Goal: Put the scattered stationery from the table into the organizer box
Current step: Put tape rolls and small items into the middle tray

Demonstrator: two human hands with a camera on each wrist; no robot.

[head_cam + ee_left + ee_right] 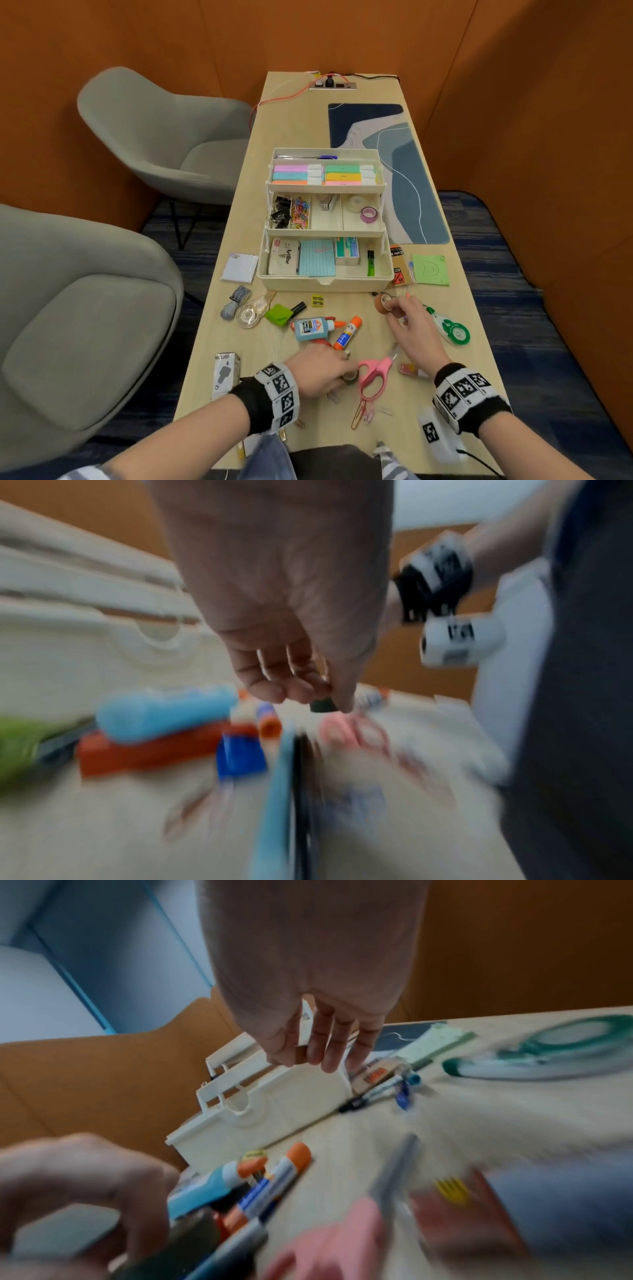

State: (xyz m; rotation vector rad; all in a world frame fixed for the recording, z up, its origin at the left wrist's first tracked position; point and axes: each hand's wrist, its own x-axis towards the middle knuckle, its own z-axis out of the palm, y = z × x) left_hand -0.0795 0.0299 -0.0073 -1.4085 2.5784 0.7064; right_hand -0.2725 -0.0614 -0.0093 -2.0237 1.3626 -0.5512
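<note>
organizer box (325,281): centre frame, three open tiers; top holds pastel highlighters, middle holds binder clips, paper clips, tape rolls, bottom holds index cards, green marker
left hand (318,371): lower centre, fingertips pinching small dark tape roll (350,378) beside pink scissors (375,375)
right hand (416,334): right of centre, fingers loosely spread; brown tape roll (385,303) at fingertips, grip unclear
</note>
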